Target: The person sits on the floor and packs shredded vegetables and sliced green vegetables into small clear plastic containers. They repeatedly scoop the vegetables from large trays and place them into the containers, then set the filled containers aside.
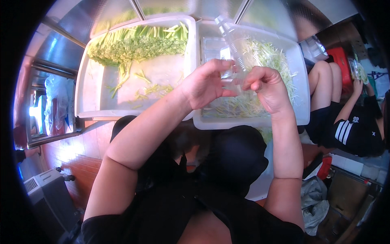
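Observation:
A clear plastic food container (233, 41) with ribbed edges is held tilted above the right-hand white tray. My left hand (202, 82) has thumb and fingers spread around its near left side, fingers partly seen through the plastic. My right hand (269, 88) is curled at its near right edge, thumb against forefinger. Being transparent, the container has a hard-to-trace outline, and its exact contact with my right fingers is unclear. Beneath, finely shredded pale green vegetable (268, 58) lies in the right white plastic tray (304, 88). Another clear plastic box (210, 45) lies at that tray's left side.
The left white plastic tray (88, 103) holds a row of cut green stalks (137, 45) and loose pieces (158, 89). To the right sits a person (344, 122) handling a filled clear box beside a red crate (339, 67). A grey appliance (51, 195) stands at lower left.

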Tool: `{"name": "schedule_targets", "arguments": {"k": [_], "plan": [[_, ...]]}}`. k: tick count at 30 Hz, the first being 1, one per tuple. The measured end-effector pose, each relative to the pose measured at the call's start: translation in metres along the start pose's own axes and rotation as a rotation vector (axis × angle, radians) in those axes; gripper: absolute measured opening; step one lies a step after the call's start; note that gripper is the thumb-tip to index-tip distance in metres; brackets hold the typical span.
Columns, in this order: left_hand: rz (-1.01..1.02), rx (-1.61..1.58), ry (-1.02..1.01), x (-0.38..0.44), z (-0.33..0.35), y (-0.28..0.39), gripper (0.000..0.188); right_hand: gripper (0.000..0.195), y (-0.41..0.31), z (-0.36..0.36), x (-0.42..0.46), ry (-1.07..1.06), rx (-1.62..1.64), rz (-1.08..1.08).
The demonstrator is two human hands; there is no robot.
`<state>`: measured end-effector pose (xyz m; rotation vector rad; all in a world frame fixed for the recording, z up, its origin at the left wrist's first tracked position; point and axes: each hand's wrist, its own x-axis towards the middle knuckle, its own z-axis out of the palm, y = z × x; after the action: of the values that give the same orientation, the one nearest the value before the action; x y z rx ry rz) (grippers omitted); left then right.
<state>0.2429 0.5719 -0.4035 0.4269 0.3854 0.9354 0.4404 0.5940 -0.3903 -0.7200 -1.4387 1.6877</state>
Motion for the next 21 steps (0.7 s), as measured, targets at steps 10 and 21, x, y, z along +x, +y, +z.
{"name": "schedule_targets", "arguments": {"k": [10, 21], "plan": [[0.642, 0.141, 0.59, 0.004, -0.028, 0.057, 0.044, 0.005, 0.018, -0.038, 0.083, 0.306, -0.541, -0.489], [0.512, 0.206, 0.529, -0.006, -0.011, 0.051, 0.043, 0.095, 0.074, -0.111, 0.001, 0.215, -1.667, 0.06]]}}
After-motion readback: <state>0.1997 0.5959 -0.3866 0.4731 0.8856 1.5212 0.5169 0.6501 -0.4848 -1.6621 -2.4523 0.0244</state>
